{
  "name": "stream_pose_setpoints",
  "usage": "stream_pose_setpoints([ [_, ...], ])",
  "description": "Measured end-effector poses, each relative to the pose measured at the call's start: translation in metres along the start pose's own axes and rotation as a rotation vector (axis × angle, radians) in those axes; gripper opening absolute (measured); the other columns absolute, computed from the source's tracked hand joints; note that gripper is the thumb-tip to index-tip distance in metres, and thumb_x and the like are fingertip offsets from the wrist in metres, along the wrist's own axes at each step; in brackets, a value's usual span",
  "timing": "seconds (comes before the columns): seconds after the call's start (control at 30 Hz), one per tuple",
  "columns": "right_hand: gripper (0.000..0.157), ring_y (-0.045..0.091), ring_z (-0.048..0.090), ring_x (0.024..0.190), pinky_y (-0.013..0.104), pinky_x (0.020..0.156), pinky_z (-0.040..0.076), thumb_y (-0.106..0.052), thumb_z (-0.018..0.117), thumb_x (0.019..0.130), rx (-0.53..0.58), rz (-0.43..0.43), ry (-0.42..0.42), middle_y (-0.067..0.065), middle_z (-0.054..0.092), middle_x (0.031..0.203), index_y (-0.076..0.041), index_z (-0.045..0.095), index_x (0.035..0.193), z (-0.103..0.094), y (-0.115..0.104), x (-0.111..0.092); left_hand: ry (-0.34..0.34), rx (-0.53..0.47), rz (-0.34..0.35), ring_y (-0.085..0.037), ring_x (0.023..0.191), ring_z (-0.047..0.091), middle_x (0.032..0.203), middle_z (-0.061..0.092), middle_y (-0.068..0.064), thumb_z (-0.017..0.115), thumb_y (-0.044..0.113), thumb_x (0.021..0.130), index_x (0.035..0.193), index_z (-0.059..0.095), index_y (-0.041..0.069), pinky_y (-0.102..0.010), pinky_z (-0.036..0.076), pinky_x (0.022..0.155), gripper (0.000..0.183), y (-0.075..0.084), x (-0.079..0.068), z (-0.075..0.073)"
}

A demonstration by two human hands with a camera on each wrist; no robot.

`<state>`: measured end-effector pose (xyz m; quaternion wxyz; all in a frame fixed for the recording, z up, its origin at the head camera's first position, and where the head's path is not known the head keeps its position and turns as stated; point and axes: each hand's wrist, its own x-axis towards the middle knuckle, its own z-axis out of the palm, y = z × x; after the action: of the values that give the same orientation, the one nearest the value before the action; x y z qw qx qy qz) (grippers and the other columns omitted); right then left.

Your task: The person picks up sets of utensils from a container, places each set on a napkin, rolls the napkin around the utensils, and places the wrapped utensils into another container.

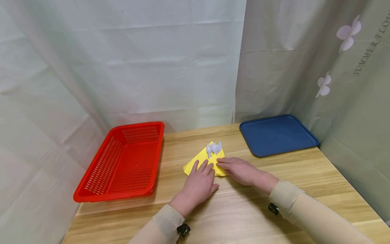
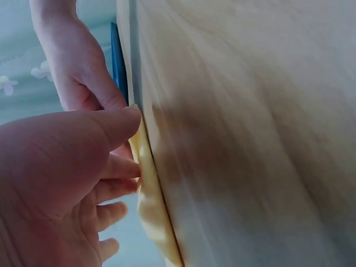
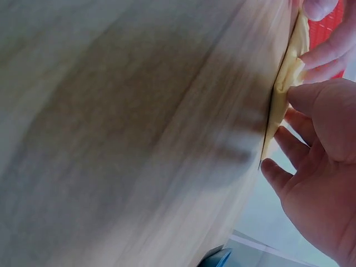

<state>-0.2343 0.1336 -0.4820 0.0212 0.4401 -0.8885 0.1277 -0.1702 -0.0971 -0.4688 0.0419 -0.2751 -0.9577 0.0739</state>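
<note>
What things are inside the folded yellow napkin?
A pale fork, a spoon and a knife show their upper ends. The folded napkin covers their lower parts; whether anything else lies inside cannot be seen.

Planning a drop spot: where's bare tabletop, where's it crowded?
Bare: strip between red basket and yellow napkin; wood between napkin and blue tray; near table between the forearms. Crowded: the napkin with its cutlery, left hand and right hand on it.

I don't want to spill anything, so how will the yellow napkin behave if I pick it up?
The yellow napkin will probably sag, since it looks thin and its edge bulges softly in the wrist views. The fork, spoon and knife may slip out if it tips, as their upper ends lie uncovered.
</note>
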Motion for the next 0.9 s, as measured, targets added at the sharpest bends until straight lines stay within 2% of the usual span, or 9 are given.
stream_pose_setpoints([
  [0.07,0.041,0.037,0.059,0.144,0.055,0.118,0.048,-0.007,0.068,0.109,-0.002,0.001,-0.001,0.017,0.060,0.159,-0.003,0.067,0.150,0.000,-0.001,0.000,-0.021,-0.011,-0.009,-0.032,0.156,0.046,0.161,0.058,-0.009,0.066,0.055,0.108,0.151,0.066,0.009,-0.060,0.030,0.129,0.063,0.000,-0.001,-0.001],
  [0.2,0.041,0.038,0.060,0.143,0.056,0.118,0.047,-0.006,0.068,0.108,-0.010,0.000,0.004,0.016,0.061,0.158,-0.003,0.069,0.149,-0.001,-0.003,0.001,-0.065,-0.037,-0.025,-0.031,0.156,0.046,0.164,0.057,-0.009,0.064,0.055,0.109,0.158,0.060,0.009,-0.060,0.028,0.130,0.066,-0.002,-0.001,-0.002],
  [0.5,0.044,0.031,0.058,0.146,0.057,0.121,0.045,0.002,0.066,0.106,-0.054,-0.049,0.000,0.012,0.063,0.157,-0.007,0.070,0.149,-0.002,-0.007,0.002,-0.075,-0.064,-0.025,-0.031,0.154,0.049,0.163,0.058,-0.010,0.064,0.052,0.110,0.158,0.060,0.008,-0.059,0.030,0.129,0.066,-0.004,-0.002,-0.004],
  [0.73,0.052,0.031,0.058,0.146,0.056,0.123,0.042,0.008,0.062,0.104,-0.117,-0.043,-0.052,0.009,0.061,0.160,-0.009,0.066,0.153,0.000,-0.009,0.003,-0.111,-0.090,-0.039,-0.031,0.157,0.046,0.166,0.055,-0.008,0.061,0.052,0.112,0.161,0.057,0.009,-0.059,0.028,0.130,0.066,-0.008,-0.002,-0.003],
  [0.9,0.055,0.032,0.057,0.147,0.054,0.125,0.040,0.008,0.060,0.105,-0.133,-0.026,-0.088,0.006,0.059,0.162,-0.012,0.065,0.156,0.001,-0.010,0.004,-0.104,-0.115,-0.043,-0.032,0.157,0.045,0.166,0.055,-0.006,0.061,0.050,0.112,0.161,0.057,0.009,-0.060,0.029,0.129,0.064,-0.011,-0.003,-0.002],
])
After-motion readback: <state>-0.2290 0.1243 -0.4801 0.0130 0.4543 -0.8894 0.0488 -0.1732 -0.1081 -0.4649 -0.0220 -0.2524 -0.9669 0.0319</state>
